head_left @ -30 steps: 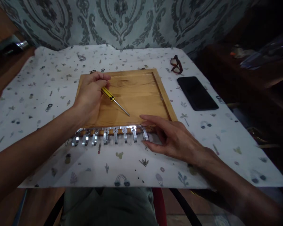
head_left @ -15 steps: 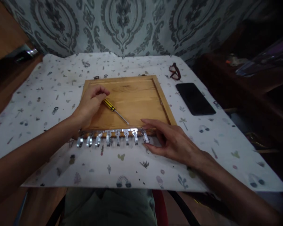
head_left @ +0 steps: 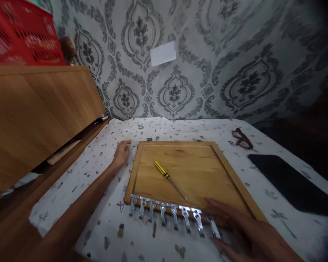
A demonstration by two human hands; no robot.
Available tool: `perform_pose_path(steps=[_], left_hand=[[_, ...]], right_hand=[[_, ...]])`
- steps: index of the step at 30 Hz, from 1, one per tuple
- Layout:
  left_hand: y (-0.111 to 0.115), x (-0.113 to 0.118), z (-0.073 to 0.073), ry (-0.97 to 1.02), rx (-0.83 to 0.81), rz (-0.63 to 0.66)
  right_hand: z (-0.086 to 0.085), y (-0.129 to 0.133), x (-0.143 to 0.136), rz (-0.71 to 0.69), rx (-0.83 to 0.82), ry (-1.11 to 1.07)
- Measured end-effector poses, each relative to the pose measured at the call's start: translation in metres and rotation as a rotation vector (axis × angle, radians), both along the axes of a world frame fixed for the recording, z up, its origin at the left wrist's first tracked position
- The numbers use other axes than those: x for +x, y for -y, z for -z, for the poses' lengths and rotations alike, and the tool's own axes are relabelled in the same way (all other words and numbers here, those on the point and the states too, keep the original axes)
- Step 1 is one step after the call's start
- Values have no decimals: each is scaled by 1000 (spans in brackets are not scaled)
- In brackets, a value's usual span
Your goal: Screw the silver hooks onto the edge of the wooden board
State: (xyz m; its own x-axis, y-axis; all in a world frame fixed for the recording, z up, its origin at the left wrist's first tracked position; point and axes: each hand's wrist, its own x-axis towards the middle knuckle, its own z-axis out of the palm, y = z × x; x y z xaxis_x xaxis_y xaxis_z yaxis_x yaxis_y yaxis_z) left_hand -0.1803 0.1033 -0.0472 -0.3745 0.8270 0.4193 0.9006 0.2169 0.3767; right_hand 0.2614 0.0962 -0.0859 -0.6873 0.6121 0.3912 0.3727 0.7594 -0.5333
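A wooden board (head_left: 196, 174) with a raised frame lies flat on the patterned tablecloth (head_left: 142, 131). Several metal hooks (head_left: 175, 213) line its near edge. A yellow-handled screwdriver (head_left: 168, 176) rests loose on the board. My left hand (head_left: 121, 153) lies on the cloth just left of the board's far left corner, fingers curled, holding nothing. My right hand (head_left: 240, 229) rests with fingers spread at the board's near right corner, next to the last hook.
Red-framed glasses (head_left: 242, 139) and a black phone (head_left: 289, 182) lie on the cloth to the right. A wooden cabinet (head_left: 35, 112) with a red crate (head_left: 19, 36) on top stands at the left. Patterned wallpaper with a white note (head_left: 163, 53) rises behind.
My left hand let go of the screwdriver and slid off the board to its far left corner. The view tilted upward, showing more wall.
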Motion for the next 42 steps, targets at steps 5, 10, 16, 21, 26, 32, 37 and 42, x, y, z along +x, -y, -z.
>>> perform_pose_path(steps=[5,10,16,21,26,32,37,42], left_hand=[[-29,-10,12,-59,-63,-2],[-71,-16,3,-114,-107,46],[-105,-25,-8,-149,-195,107],[-96,-34,-8,-182,-230,76],[-84,-44,-8,-185,-236,33],[-89,-47,-11,-219,-233,7],[-86,-36,-21,-263,-262,-27],[-77,-26,-31,-274,-356,46]], right_hand=[[12,-2,1,5,45,-14],[8,0,0,31,41,-35],[-1,3,0,-15,17,-32],[7,2,3,6,13,-13],[-4,3,4,-19,-6,16],[-26,5,-1,-33,18,60],[-29,9,-4,-31,-34,38],[-41,15,-7,-20,-83,76]])
